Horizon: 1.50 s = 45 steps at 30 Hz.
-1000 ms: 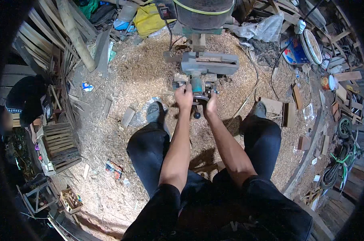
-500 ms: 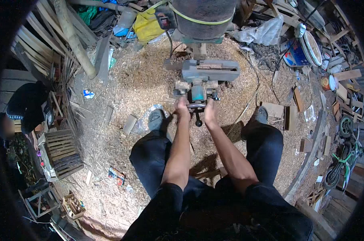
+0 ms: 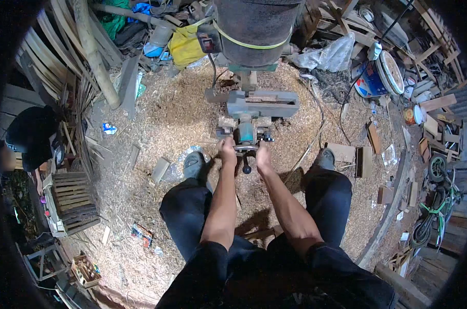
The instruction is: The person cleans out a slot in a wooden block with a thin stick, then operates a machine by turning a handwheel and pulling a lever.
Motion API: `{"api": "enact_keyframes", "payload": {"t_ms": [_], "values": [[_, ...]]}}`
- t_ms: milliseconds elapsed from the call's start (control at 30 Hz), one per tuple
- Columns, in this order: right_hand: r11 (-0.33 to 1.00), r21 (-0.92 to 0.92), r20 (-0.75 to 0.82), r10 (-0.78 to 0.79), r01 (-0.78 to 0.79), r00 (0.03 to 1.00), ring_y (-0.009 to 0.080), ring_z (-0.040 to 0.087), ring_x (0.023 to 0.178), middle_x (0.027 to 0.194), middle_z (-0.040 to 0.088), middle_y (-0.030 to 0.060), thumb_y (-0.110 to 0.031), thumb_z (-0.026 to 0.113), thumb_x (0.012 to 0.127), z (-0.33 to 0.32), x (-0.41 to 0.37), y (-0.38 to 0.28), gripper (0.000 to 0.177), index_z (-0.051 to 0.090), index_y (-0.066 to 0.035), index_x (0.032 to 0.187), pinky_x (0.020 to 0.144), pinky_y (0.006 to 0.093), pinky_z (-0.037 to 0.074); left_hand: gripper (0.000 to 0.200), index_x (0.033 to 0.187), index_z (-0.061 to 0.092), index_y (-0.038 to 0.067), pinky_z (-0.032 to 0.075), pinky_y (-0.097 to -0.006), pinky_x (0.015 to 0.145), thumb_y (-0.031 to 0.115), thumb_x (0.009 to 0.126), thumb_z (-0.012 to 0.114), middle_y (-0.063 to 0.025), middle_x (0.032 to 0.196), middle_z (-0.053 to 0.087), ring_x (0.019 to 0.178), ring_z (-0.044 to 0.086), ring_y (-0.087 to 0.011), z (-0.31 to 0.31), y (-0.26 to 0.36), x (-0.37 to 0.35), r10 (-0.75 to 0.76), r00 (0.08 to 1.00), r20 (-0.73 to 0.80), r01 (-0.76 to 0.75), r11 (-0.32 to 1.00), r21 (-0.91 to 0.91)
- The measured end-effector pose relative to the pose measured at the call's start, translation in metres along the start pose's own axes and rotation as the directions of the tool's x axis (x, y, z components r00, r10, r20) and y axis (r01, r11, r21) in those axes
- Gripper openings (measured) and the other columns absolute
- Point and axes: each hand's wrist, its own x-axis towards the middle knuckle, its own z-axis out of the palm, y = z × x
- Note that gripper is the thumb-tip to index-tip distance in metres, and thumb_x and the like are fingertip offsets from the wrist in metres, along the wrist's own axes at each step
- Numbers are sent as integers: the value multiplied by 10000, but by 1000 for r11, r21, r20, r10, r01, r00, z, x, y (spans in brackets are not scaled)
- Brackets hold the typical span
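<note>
Both of my hands are on the metal handwheel at the near end of a grey-green machine. My left hand is closed around the wheel's left side, and my right hand grips the right side. Between them, a crank handle with a dark ball knob points toward me. Beyond the wheel lies the machine's slotted body, with a large dark cylindrical housing behind it. My fingertips are mostly hidden from above.
Wood shavings cover the floor around my feet. A person in dark clothes is at the left beside a slatted wooden crate. Stacked timber lines the left edge. A blue bucket, cables and a green bicycle are at right.
The whole view has shifted slightly, so the machine appears lower and a little further left. My hands stay on the handwheel, and its knob still points toward me.
</note>
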Motion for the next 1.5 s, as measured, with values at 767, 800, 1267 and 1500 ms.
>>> {"api": "enact_keyframes", "payload": {"t_ms": [767, 800, 1267, 1500], "values": [[439, 312, -340, -776, 842, 531, 191, 603, 807, 877, 640, 118, -143, 605, 880, -115, -59, -374, 225, 585, 27, 1026, 767, 329, 486, 432, 1145, 649, 73, 464, -406, 955, 93, 728, 759, -177, 1191, 599, 1122, 565, -366, 56, 420, 28, 684, 367, 630, -918, 155, 365], [386, 268, -374, -803, 883, 464, 201, 608, 789, 867, 643, 120, -153, 613, 871, -117, -46, -388, 242, 592, 32, 1025, 758, 333, 490, 420, 1131, 654, 68, 469, -406, 938, 88, 725, 759, -172, 1173, 604, 1106, 571, -364, 55, 417, 33, 711, 336, 618, -924, 121, 363], [364, 30, -480, -812, 931, 333, 320, 629, 972, 1010, 644, 213, -218, 631, 828, -126, -45, -447, 354, 592, 48, 1059, 891, 402, 479, 401, 1134, 604, -16, 449, -404, 961, 187, 812, 730, -194, 1202, 583, 1133, 563, -344, 105, 475, -14, 918, 111, 380, -989, 63, 136], [256, -165, -489, -860, 952, 147, 290, 608, 946, 1032, 629, 205, -414, 601, 880, -116, 32, -581, 542, 569, 83, 1096, 882, 384, 464, 494, 1185, 580, 30, 331, -460, 1077, 341, 827, 719, -215, 1289, 531, 1246, 456, -391, 171, 484, -29, 931, 1, 364, -976, -79, 205]]}}
